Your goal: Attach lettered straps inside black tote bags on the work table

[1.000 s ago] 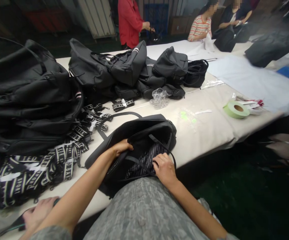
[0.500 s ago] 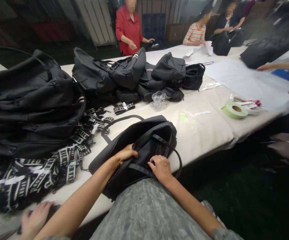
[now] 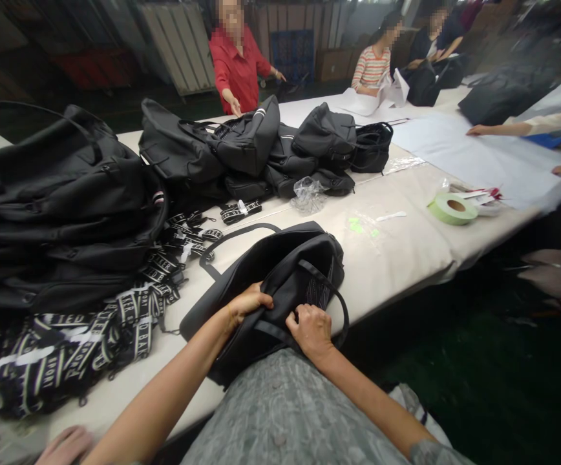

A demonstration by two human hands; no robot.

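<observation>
A black tote bag (image 3: 280, 265) lies at the near edge of the table (image 3: 406, 252), its mouth towards me. My left hand (image 3: 249, 302) is closed on the near left rim of the bag's mouth. My right hand (image 3: 312, 329) is closed on the rim close beside it, where a handle strap (image 3: 341, 303) loops out to the right. The two hands pinch the mouth nearly together, and only a strip of striped lining (image 3: 315, 292) shows inside.
A tall stack of black bags (image 3: 57, 206) and a heap of black-and-white printed straps (image 3: 91, 336) lie to the left. More black bags (image 3: 261, 148), a crumpled plastic bag (image 3: 308, 194) and a green tape roll (image 3: 452, 208) lie farther back. Another person's hand (image 3: 64, 445) rests bottom left; several people work at the far end.
My hands have drawn the bag's mouth together, hiding most of the striped lining. The person in red now reaches towards the far bags. The hand at bottom left has slid lower.
</observation>
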